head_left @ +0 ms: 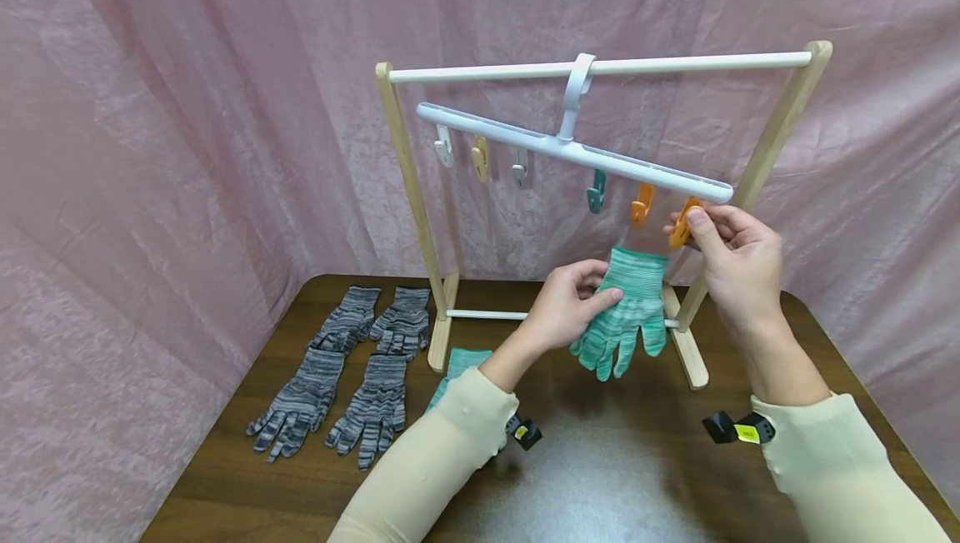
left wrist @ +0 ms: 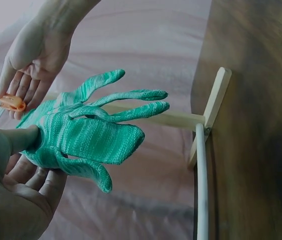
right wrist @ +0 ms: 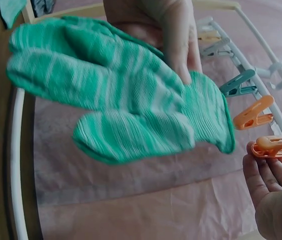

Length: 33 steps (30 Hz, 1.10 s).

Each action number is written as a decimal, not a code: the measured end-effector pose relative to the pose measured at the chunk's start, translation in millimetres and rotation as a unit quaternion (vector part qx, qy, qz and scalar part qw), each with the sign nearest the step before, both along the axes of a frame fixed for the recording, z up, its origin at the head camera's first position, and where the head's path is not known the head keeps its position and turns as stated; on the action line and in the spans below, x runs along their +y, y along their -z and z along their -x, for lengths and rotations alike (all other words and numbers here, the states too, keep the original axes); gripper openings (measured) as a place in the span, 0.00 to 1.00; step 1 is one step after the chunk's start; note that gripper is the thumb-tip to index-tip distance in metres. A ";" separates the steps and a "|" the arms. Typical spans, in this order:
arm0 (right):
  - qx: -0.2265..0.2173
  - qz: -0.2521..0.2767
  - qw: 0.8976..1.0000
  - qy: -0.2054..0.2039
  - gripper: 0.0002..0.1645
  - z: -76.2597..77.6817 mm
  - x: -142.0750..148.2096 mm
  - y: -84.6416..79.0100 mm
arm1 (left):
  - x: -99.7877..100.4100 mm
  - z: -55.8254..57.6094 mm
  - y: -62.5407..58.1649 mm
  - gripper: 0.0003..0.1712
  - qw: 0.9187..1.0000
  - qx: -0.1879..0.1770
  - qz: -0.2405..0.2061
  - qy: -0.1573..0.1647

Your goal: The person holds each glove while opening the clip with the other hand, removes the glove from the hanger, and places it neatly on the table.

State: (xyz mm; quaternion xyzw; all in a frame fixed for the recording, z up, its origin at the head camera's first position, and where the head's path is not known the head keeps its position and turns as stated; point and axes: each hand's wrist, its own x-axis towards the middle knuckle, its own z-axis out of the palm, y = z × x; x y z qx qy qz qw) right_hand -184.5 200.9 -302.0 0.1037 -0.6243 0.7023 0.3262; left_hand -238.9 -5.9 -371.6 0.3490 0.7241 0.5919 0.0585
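Note:
A green striped knit glove (head_left: 630, 301) hangs fingers down from my left hand (head_left: 566, 306), which pinches it between thumb and fingers near the cuff. My right hand (head_left: 738, 264) pinches the orange clip (head_left: 681, 225) at the low right end of the white hanger (head_left: 510, 136). In the right wrist view the glove's cuff (right wrist: 208, 112) is apart from that clip, close to a second orange clip (right wrist: 253, 114). The hanger tilts down to the right, its hook (head_left: 576, 93) over the rack's top bar (head_left: 697, 65).
Further clips on the hanger are white (head_left: 443, 146), yellow (head_left: 480, 159), grey (head_left: 520, 168) and dark green (head_left: 596, 191). Several grey striped gloves (head_left: 300, 397) lie on the table's left. Another green glove (head_left: 467, 360) lies partly behind my left forearm. Wooden rack feet (head_left: 686, 343) stand on the table.

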 end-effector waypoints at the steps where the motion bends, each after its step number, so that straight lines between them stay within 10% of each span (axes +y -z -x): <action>1: 0.000 0.001 1.000 0.002 0.19 0.3 1.1 -0.8 | -1.5 -0.2 0.6 0.19 1.000 -0.005 -0.002 0.000; 22: -0.008 0.011 1.000 0.012 0.15 1.7 16.8 -11.9 | -30.2 -8.8 11.3 0.26 0.996 -0.083 -0.032 0.011; 33: -0.006 0.022 1.000 0.008 0.13 2.7 17.5 -14.5 | -48.3 -14.6 26.1 0.31 0.995 -0.091 0.028 0.006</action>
